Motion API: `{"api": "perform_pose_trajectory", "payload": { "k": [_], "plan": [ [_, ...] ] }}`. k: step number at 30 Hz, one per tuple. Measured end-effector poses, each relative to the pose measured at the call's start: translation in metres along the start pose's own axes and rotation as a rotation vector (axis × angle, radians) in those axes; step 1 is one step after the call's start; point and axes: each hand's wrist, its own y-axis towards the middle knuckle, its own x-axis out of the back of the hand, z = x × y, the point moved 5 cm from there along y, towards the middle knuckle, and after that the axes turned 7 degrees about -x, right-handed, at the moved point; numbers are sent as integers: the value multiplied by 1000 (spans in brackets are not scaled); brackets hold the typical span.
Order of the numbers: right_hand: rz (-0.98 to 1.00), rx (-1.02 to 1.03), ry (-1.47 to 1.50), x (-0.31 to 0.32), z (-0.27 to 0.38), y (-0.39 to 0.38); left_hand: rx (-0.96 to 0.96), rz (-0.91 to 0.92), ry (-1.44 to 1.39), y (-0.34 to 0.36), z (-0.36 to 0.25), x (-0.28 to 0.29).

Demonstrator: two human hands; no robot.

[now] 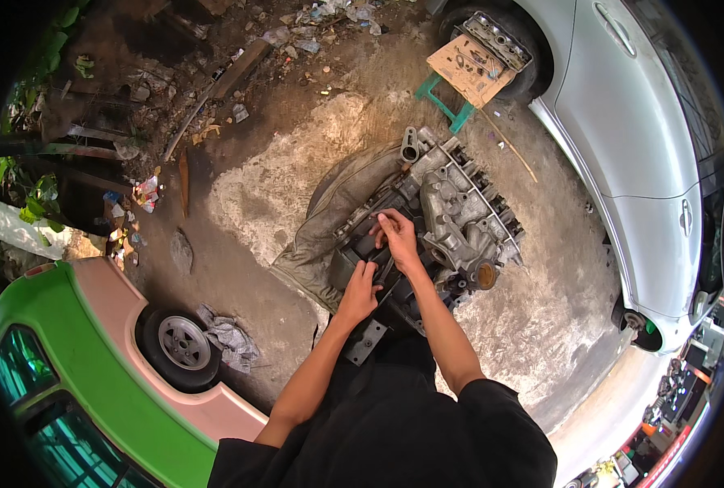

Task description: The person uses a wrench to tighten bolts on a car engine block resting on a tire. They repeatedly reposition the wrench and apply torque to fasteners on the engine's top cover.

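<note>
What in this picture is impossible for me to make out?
All in the head view:
Anything inside the right hand: its own fingers hide it.
The engine surface under the left hand, which covers it.
Small parts on the board: too tiny to identify.
The green car's remainder: cut off by dark rim.

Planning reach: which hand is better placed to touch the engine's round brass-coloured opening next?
Likely the right hand: it is nearer the round opening on the engine's right side. The left hand sits farther left, with the right forearm between.

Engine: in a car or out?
Out: the engine sits in the open, brownish cloth alongside, left hand and right hand over it.
</note>
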Motion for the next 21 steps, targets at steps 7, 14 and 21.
{"api": "perform_pose_trajectory", "payload": {
  "k": [7,14,21],
  "plan": [
    [-61,15,34,11,-1,-7,-8,-21,5,-13,-4,10],
    [-161,5,20,22,-11,-44,173,32,111,-69,15,16],
    [-241,-29,-603,8,-2,-56,344,70,-84,-81,31,13]
  ]
}}
